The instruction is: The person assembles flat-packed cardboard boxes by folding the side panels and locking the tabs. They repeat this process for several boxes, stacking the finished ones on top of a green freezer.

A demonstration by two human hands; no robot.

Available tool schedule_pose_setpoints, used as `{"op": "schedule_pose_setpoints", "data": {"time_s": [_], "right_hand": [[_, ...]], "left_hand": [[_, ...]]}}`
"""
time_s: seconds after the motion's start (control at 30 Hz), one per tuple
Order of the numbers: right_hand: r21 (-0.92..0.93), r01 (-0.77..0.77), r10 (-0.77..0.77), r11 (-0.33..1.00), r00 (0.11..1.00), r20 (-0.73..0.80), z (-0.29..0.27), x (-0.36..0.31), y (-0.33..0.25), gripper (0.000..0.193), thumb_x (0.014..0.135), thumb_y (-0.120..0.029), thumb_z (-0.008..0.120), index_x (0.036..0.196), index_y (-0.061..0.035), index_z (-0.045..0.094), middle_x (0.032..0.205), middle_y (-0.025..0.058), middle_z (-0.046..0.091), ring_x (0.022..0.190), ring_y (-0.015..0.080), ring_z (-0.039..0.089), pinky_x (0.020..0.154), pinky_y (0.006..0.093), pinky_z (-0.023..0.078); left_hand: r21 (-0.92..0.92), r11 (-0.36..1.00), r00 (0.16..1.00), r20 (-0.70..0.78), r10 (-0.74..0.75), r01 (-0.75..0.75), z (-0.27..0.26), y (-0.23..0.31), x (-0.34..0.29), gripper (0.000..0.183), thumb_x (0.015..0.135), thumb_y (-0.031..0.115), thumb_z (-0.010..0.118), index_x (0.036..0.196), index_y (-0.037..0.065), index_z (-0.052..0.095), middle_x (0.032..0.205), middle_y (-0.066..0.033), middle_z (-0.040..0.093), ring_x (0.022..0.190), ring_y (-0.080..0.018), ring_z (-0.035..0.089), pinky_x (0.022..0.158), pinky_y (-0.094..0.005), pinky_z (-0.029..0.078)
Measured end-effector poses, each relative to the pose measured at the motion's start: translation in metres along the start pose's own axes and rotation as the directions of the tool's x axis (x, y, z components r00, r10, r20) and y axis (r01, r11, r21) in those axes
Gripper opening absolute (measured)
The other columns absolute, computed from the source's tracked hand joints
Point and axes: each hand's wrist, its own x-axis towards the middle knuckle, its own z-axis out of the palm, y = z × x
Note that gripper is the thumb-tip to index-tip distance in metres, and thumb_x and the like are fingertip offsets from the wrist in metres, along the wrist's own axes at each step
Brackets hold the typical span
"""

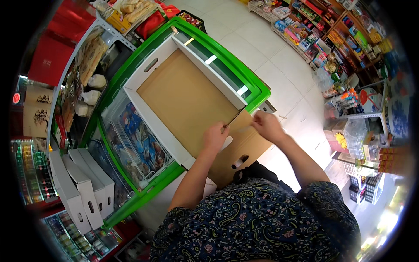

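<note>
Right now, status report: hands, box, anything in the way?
Left fingers at near edge of box; right fingers by brown flap. Box open atop green freezer. White cartons off left, not in the way.

The box (183, 94) is a shallow, open-topped tray, plain brown inside with white walls; it lies mostly beyond the left hand (214, 136), stretching forward and leftward; its two long walls and the end wall (149, 66) farthest from the hands stand up, that end wall pierced by an oval slot; the brown near flap (248, 146) is spread open between and below the hands, a slot in it too; the right hand (266, 125) is at its right edge.
</note>
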Motion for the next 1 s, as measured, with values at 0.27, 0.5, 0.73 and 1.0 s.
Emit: {"op": "schedule_pose_setpoints", "data": {"time_s": [0.27,0.5,0.73,1.0], "right_hand": [[-0.566,0.653,-0.622,0.504,0.729,0.287,-0.002,0.041,-0.011,0.036,0.090,-0.021,0.058,0.123,-0.0070,0.052,0.127,0.0118,0.053,0.140,0.0305,0.031,0.115,0.0485,0.025],[-0.496,0.769,-0.648,0.404,0.623,0.438,0.024,0.070,0.018,0.009,0.088,-0.012,0.052,0.097,-0.0098,0.052,0.102,0.0083,0.059,0.130,0.0273,0.042,0.116,0.0492,0.023],[-0.440,0.783,-0.663,0.440,0.614,0.428,0.030,0.076,0.015,0.012,0.083,-0.008,0.055,0.095,-0.0118,0.054,0.094,0.0050,0.056,0.108,0.0231,0.051,0.103,0.0441,0.035],[-0.442,0.767,-0.646,0.465,0.635,0.424,0.035,0.076,0.005,0.012,0.081,-0.006,0.056,0.092,-0.0111,0.054,0.090,0.0042,0.057,0.102,0.0220,0.053,0.097,0.0427,0.037]], "left_hand": [[-0.015,1.000,0.998,0.056,0.018,-0.017,-0.001,-0.017,-0.008,0.034,0.086,0.032,0.067,0.112,0.012,0.064,0.099,-0.0107,0.068,0.084,-0.0309,0.065,0.070,-0.0412,0.051],[0.369,0.742,0.816,0.400,0.416,-0.559,-0.122,-0.050,-0.103,0.057,0.078,0.033,0.073,0.129,0.012,0.054,0.125,-0.0128,0.057,0.111,-0.0321,0.055,0.092,-0.0409,0.044],[0.606,0.599,0.850,0.415,0.324,-0.524,-0.094,-0.104,-0.122,0.024,0.082,0.027,0.066,0.096,0.010,0.057,0.090,-0.0111,0.063,0.088,-0.0309,0.063,0.079,-0.0434,0.048],[0.702,0.690,0.984,0.144,0.103,-0.175,-0.076,-0.074,-0.079,0.029,0.087,0.034,0.065,0.084,0.009,0.050,0.070,-0.0097,0.062,0.063,-0.0264,0.065,0.056,-0.0403,0.051]]}}
